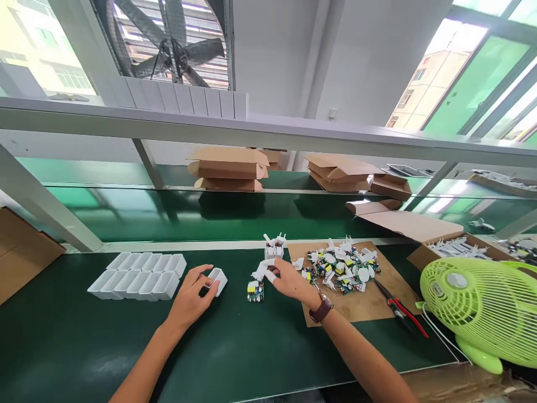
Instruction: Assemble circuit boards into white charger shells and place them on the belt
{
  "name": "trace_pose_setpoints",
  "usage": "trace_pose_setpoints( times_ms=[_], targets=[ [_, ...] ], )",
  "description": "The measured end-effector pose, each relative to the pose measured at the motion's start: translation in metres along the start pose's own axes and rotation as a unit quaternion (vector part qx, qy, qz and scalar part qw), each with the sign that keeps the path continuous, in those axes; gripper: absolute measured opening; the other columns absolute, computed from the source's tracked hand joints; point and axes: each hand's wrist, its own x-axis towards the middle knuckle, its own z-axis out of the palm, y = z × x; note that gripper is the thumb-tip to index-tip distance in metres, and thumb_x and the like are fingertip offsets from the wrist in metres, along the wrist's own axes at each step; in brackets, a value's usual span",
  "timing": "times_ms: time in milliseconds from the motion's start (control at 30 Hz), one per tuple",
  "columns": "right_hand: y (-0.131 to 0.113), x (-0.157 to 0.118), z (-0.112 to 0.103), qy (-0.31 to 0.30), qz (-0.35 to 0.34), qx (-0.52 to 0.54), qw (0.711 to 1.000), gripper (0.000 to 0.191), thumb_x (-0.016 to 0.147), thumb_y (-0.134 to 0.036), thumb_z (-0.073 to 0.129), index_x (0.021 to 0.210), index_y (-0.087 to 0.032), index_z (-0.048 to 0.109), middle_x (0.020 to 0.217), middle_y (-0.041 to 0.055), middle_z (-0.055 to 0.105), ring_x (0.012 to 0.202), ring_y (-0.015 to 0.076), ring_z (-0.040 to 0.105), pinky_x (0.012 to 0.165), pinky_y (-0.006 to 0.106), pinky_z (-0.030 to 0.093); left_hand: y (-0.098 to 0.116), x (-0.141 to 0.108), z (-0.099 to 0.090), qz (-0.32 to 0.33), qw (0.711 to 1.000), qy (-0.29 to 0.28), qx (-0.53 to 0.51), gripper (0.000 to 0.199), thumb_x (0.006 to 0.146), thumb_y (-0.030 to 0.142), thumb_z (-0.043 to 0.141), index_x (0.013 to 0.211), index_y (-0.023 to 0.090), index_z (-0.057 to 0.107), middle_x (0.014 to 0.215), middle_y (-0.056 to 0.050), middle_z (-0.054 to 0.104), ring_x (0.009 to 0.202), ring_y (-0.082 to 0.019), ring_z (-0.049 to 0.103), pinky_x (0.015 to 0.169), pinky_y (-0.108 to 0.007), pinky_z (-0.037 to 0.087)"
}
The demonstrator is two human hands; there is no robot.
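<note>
My left hand (193, 296) has its thumb and fingers closed round a small open white plastic case (218, 279) just above the green table. My right hand (291, 281), with white coverings on its fingertips and a dark wristband, pinches the top of a small circuit board (255, 291). Yellow and white parts show on that board, which hangs down from the fingers to the right of the case. Left of my left hand, two rows of similar white cases (136, 282) stand together. Behind my right hand are white cases (274, 248) with pronged white parts sticking up.
A pile of circuit boards (342, 266) with white parts lies on a brown cardboard sheet (356, 310). Red-and-black pliers (400, 310) rest on its right edge, near a green fan (482, 308). An opened carton (461, 246) stands behind the fan; another carton (25, 252) is far left.
</note>
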Motion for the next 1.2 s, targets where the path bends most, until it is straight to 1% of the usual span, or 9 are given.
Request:
trace_pose_setpoints(
  times_ms=[167,333,400,500,600,733,967,1100,1200],
  targets=[
    [0.005,-0.007,0.007,-0.040,-0.158,-0.206,0.965,0.062,0.078,0.005,0.048,0.135,-0.016,0.057,0.146,0.0174,0.055,0.142,0.0282,0.046,0.116,0.054,0.042,0.006,0.011,0.007,-0.005,0.999,-0.031,0.002,0.029,0.096,0.033,0.054,0.070,0.021,0.059,0.118,-0.012,0.068,0.103,-0.022,0.069,0.087,-0.036,0.060],
    [-0.003,-0.007,0.021,-0.103,-0.150,-0.304,0.935,0.049,0.081,0.000,0.057,0.128,-0.014,0.060,0.136,0.0193,0.062,0.128,0.0327,0.054,0.107,0.054,0.043,0.014,0.035,0.031,-0.013,0.995,-0.092,-0.031,0.028,0.093,0.035,0.053,0.069,0.021,0.056,0.119,-0.012,0.068,0.110,-0.024,0.069,0.092,-0.036,0.059],
    [-0.003,-0.009,0.021,-0.093,-0.127,-0.305,0.939,0.036,0.088,-0.012,0.062,0.124,-0.015,0.061,0.124,0.0170,0.067,0.113,0.0313,0.059,0.100,0.051,0.046,0.019,0.041,0.040,-0.018,0.993,-0.106,-0.053,0.026,0.092,0.033,0.053,0.069,0.022,0.054,0.118,-0.011,0.068,0.107,-0.022,0.070,0.091,-0.035,0.059],
    [0.001,-0.015,0.017,-0.081,-0.117,-0.279,0.950,0.037,0.091,-0.027,0.067,0.125,-0.016,0.060,0.129,0.0164,0.064,0.115,0.0316,0.056,0.097,0.048,0.046,0.027,0.040,0.051,-0.033,0.990,-0.111,-0.075,0.022,0.092,0.032,0.053,0.072,0.022,0.055,0.114,-0.009,0.069,0.102,-0.021,0.070,0.088,-0.034,0.060],
    [0.008,-0.019,0.016,-0.093,-0.112,-0.252,0.957,0.046,0.087,-0.018,0.067,0.131,-0.017,0.056,0.132,0.0159,0.062,0.118,0.0309,0.055,0.095,0.045,0.048,0.031,0.032,0.054,-0.042,0.989,-0.111,-0.087,0.018,0.092,0.035,0.056,0.080,0.022,0.059,0.113,-0.009,0.069,0.102,-0.022,0.069,0.086,-0.034,0.060],
    [0.018,-0.021,0.017,-0.075,-0.099,-0.227,0.966,0.041,0.086,-0.013,0.066,0.127,-0.018,0.058,0.115,0.0129,0.067,0.102,0.0279,0.061,0.089,0.043,0.052,0.031,0.021,0.049,-0.048,0.983,-0.126,-0.126,0.018,0.093,0.039,0.062,0.102,0.023,0.066,0.122,-0.009,0.066,0.097,-0.020,0.070,0.079,-0.032,0.062],
    [0.025,-0.031,0.015,-0.035,-0.124,-0.167,0.978,0.052,0.086,-0.013,0.067,0.136,-0.020,0.053,0.119,0.0124,0.067,0.103,0.0277,0.064,0.088,0.044,0.056,0.030,0.018,0.042,-0.123,0.959,-0.207,-0.147,0.074,0.081,0.039,0.079,0.146,0.030,0.046,0.118,-0.006,0.068,0.079,-0.018,0.068,0.070,-0.033,0.061],
    [0.026,-0.033,0.015,0.029,-0.140,-0.157,0.977,0.060,0.085,-0.010,0.062,0.142,-0.022,0.049,0.119,0.0125,0.067,0.103,0.0279,0.064,0.086,0.045,0.059,0.027,0.016,0.046,-0.144,0.940,-0.266,-0.159,0.079,0.081,0.038,0.079,0.150,0.030,0.042,0.112,-0.005,0.071,0.081,-0.020,0.068,0.072,-0.034,0.060],
    [0.023,-0.030,0.013,0.103,-0.145,-0.158,0.971,0.060,0.084,-0.009,0.060,0.141,-0.023,0.048,0.119,0.0127,0.066,0.104,0.0288,0.064,0.087,0.046,0.059,0.025,0.015,0.048,-0.128,0.949,-0.246,-0.153,0.068,0.082,0.038,0.078,0.143,0.029,0.050,0.115,-0.007,0.069,0.094,-0.023,0.069,0.082,-0.039,0.061]
  ],
)
